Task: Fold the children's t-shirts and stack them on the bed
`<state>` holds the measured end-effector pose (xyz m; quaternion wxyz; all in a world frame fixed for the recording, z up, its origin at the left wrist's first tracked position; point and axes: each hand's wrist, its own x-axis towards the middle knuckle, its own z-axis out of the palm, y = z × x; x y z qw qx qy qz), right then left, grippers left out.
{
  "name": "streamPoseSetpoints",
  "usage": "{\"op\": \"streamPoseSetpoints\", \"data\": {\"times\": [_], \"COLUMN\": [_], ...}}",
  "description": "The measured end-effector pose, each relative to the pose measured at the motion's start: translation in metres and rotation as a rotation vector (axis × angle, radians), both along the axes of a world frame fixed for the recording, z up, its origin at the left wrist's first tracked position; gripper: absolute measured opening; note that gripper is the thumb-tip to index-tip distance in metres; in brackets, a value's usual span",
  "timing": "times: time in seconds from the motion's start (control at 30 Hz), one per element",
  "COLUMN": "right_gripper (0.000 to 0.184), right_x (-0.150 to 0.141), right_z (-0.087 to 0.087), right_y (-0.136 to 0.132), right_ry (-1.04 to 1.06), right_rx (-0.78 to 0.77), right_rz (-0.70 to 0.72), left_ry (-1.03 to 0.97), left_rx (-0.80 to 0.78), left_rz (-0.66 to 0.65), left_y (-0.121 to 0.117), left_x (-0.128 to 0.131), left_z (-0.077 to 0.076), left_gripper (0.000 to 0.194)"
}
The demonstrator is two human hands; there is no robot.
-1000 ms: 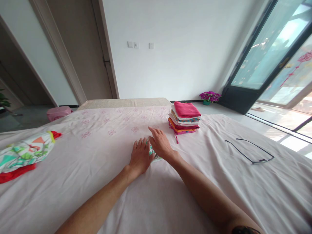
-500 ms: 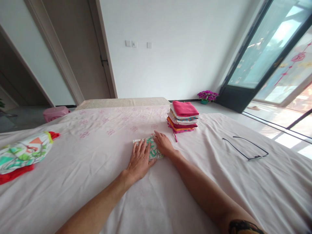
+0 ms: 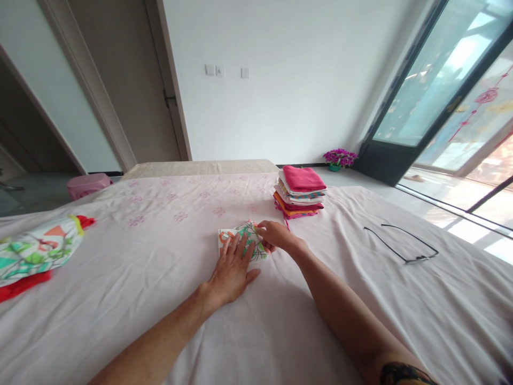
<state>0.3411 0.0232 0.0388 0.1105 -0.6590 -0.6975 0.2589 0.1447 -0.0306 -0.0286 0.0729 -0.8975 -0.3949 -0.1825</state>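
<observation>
A small folded cloth (image 3: 226, 234), white with green, orange and dark line patterns, lies on the bed cover in front of me. My left hand (image 3: 232, 267) rests flat on its near left part, fingers stretched out. At the cloth's right edge, my right hand (image 3: 276, 237) has its thumb and forefinger closed on the fabric, with the other fingers curled under. A neat stack of folded cloths (image 3: 301, 192), topped by a deep pink one, stands just beyond my right hand.
The pale bed cover (image 3: 168, 251) is wrinkled near me. Eyeglasses (image 3: 404, 248) lie on the right. A crumpled patterned cloth with red parts (image 3: 40, 248) is at the far left. Beyond the bed are a pink stool (image 3: 88, 185) and a pot of purple flowers (image 3: 340, 158).
My right hand has gone from lying flat on the cloth to pinching its right edge. My left hand has slid slightly nearer and remains flat.
</observation>
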Motion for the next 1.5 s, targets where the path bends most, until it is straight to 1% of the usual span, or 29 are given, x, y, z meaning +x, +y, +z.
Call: {"op": "streamPoseSetpoints", "data": {"times": [0.13, 0.2, 0.33, 0.43, 0.5, 0.6, 0.7, 0.77, 0.9, 1.0, 1.1, 1.27, 1.4, 1.5], "right_gripper": [0.026, 0.027, 0.045, 0.058, 0.065, 0.079, 0.089, 0.09, 0.08, 0.075, 0.073, 0.068, 0.072, 0.078], "right_x": [0.001, 0.006, 0.019, 0.026, 0.031, 0.037, 0.039, 0.038, 0.031, 0.028, 0.026, 0.023, 0.022, 0.022], "right_z": [-0.004, -0.004, 0.001, 0.009, 0.015, 0.022, 0.023, 0.022, 0.019, 0.017, 0.011, -0.004, -0.014, -0.015], "right_y": [0.001, 0.003, 0.005, 0.002, -0.001, -0.005, -0.005, -0.005, -0.006, -0.006, -0.004, 0.004, 0.009, 0.01], "right_ry": [0.054, 0.107, 0.224, 0.274, 0.28, 0.271, 0.231, 0.198, 0.153, 0.146, 0.151, 0.213, 0.321, 0.406], "right_rx": [-0.016, -0.034, -0.135, -0.25, -0.317, -0.383, -0.364, -0.313, -0.164, -0.087, -0.056, -0.056, -0.094, -0.14], "right_rz": [0.003, -0.02, -0.033, 0.023, 0.093, 0.223, 0.309, 0.348, 0.416, 0.414, 0.39, 0.366, 0.357, 0.328], "left_ry": [-0.023, -0.045, -0.127, -0.217, -0.266, -0.339, -0.418, -0.485, -0.642, -0.697, -0.665, -0.529, -0.474, -0.445], "left_rx": [-0.007, -0.036, -0.082, -0.081, -0.091, -0.126, -0.171, -0.201, -0.288, -0.327, -0.301, -0.247, -0.203, -0.185], "left_rz": [-0.002, -0.004, 0.021, 0.048, 0.048, 0.06, 0.074, 0.075, 0.117, 0.121, 0.068, 0.005, -0.042, -0.059], "left_y": [0.0, 0.001, 0.004, 0.005, 0.005, 0.008, 0.011, 0.013, 0.015, 0.013, 0.012, 0.011, 0.01, 0.009], "left_x": [0.0, 0.0, 0.002, 0.007, 0.009, 0.01, 0.008, 0.006, 0.003, 0.002, 0.002, 0.002, 0.003, 0.004], "left_z": [0.002, 0.004, 0.012, 0.018, 0.022, 0.025, 0.024, 0.023, 0.023, 0.024, 0.024, 0.023, 0.023, 0.024], "left_gripper": [0.062, 0.06, 0.047, 0.031, 0.02, 0.015, 0.014, 0.014, 0.015, 0.016, 0.015, 0.012, 0.014, 0.021]}}
